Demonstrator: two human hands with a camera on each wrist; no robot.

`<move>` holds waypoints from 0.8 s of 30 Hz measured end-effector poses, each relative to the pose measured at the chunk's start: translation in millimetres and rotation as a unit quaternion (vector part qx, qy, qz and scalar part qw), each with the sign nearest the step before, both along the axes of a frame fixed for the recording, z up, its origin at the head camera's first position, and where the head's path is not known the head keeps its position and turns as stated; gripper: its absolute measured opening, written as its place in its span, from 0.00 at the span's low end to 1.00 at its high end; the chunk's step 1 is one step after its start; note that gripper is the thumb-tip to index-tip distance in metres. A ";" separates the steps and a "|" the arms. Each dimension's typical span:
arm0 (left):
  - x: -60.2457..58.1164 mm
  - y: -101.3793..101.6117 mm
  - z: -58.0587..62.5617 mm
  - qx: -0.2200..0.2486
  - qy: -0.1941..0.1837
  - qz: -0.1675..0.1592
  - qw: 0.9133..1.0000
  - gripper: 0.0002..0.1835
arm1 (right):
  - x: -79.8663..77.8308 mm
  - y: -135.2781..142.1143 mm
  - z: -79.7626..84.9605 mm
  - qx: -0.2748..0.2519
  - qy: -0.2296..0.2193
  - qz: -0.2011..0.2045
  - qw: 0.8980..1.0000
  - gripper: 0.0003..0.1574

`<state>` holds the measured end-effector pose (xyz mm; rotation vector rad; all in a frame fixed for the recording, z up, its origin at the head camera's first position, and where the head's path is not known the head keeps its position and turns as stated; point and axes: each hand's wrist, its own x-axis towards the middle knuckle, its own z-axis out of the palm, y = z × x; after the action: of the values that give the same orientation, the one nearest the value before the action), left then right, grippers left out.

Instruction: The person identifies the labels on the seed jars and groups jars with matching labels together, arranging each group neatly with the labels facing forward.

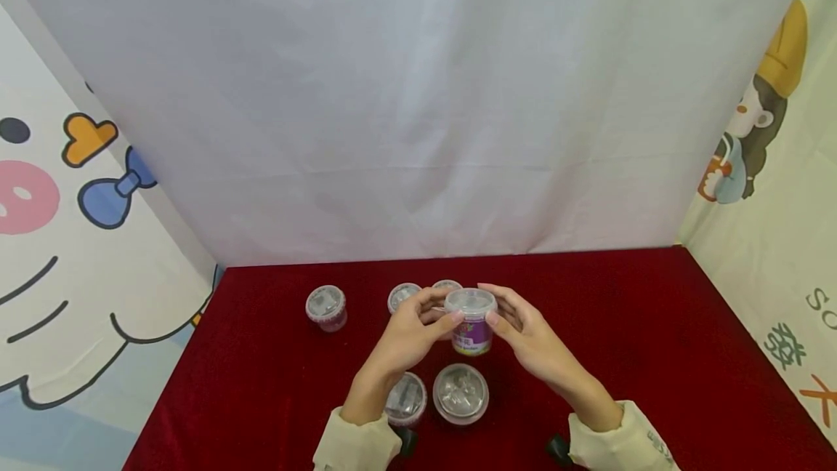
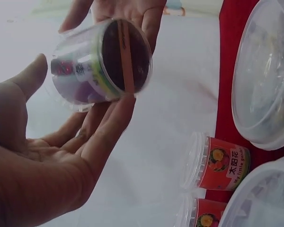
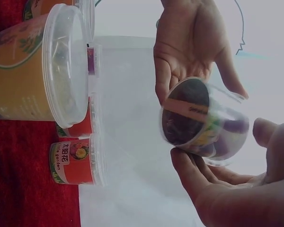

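Observation:
Both hands hold up a small plastic cup (image 1: pixel 472 336) between them, over the middle of the table. The cup has a clear lid and a purple printed label. Its dark bottom with a pale strip across it shows in the left wrist view and the right wrist view. On one side the left hand (image 1: pixel 407 329) grips it, thumb near the lid and fingers curled behind and under. From the other side the right hand (image 1: pixel 539 336) grips it the same way. Close in front of the hands stands a wider lidded tub (image 1: pixel 461 392), yellow-sided in the right wrist view.
Another lidded tub (image 1: pixel 407 398) stands beside the left forearm. Behind the left hand are two small lidded cups, one (image 1: pixel 404 295) partly covered; red labels show on small cups (image 2: pixel 225 163). A further cup (image 1: pixel 326 307) stands at the left on the red cloth (image 1: pixel 654 355).

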<state>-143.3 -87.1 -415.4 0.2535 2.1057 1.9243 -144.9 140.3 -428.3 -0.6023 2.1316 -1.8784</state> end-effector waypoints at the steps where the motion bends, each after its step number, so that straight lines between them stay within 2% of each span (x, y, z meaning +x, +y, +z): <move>1: 0.5 0.0 0.3 -0.003 0.001 0.006 1.000 0.29 | 0.2 -0.6 0.0 0.000 -0.002 -0.002 1.000 0.33; 4: 2.4 0.5 0.8 -0.020 0.007 0.024 1.000 0.28 | 0.6 -2.6 -0.1 0.000 -0.006 -0.004 1.000 0.33; 8: 4.5 1.8 -0.5 -0.030 0.016 0.031 0.999 0.28 | 1.0 -4.2 -0.1 0.006 -0.007 -0.003 1.000 0.32; 19: 6.4 -2.6 -5.0 -0.001 0.010 -0.010 1.000 0.30 | 1.7 -2.3 -0.6 0.007 -0.009 0.009 1.000 0.33; 24: 8.9 -4.1 -4.6 -0.003 0.009 0.001 1.000 0.30 | 3.5 -3.9 -1.2 0.008 -0.015 0.006 1.000 0.33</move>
<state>-134.4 -91.2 -420.0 0.2695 2.1228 1.9236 -141.4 136.4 -429.5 -0.5790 2.1182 -1.8507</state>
